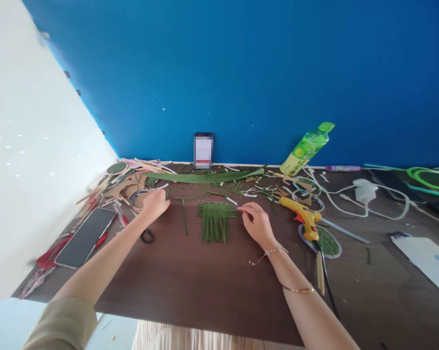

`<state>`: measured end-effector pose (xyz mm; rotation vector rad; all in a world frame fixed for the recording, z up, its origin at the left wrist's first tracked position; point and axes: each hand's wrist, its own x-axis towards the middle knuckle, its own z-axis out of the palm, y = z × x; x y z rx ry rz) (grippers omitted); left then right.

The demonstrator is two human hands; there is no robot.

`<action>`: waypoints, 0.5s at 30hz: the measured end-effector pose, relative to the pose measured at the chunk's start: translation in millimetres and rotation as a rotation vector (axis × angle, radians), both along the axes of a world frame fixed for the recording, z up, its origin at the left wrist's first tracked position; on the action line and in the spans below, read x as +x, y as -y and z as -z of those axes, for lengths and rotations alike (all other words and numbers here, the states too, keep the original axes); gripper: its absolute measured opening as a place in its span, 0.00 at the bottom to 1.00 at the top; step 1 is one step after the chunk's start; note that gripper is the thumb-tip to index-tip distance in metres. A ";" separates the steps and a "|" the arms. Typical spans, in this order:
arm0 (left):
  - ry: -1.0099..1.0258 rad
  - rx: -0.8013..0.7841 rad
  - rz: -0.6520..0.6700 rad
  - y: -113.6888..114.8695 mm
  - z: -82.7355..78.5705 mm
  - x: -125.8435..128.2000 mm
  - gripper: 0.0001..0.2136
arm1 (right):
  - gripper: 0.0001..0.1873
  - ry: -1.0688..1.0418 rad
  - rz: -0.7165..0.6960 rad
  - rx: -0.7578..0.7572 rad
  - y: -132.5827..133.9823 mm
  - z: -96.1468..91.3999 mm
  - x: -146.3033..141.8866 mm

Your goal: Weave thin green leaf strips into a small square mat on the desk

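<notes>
A small woven mat of green leaf strips [215, 216] lies flat on the dark table, its loose ends hanging toward me and out to the right. My right hand [256, 223] is at the mat's right edge, fingers bent and pinched at the strip ends. Left of the mat, my left hand [154, 206] is closed at a narrow green leaf strip [167, 194], which shows beside the fingertips. Between that hand and the mat lies another loose leaf strip [184, 217]. Black-handled scissors [147, 236] rest below my left wrist, partly hidden.
A phone [203, 150] leans on the blue wall behind leaf scraps and a long leaf [204, 177]. At right are a tilted bottle [307, 148], a yellow glue gun [305, 216] on a green oval piece [330, 243], and white cables [365, 192]. Another phone [86, 237] lies left.
</notes>
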<state>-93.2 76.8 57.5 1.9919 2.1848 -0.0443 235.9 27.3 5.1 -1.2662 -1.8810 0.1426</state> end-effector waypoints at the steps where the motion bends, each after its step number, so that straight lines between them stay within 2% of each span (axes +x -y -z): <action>1: 0.006 -0.002 -0.008 -1.0 0.1 -0.1 0.07 | 0.15 -0.001 -0.003 -0.003 0.1 -0.1 -0.1; 9: 0.134 -0.013 -0.069 -5.1 0.7 -1.4 0.05 | 0.14 -0.015 -0.022 -0.009 0.5 -0.4 -0.6; 15: 0.396 0.036 -0.050 -8.1 0.9 -11.5 0.10 | 0.15 -0.015 -0.034 0.002 -0.4 0.6 -0.4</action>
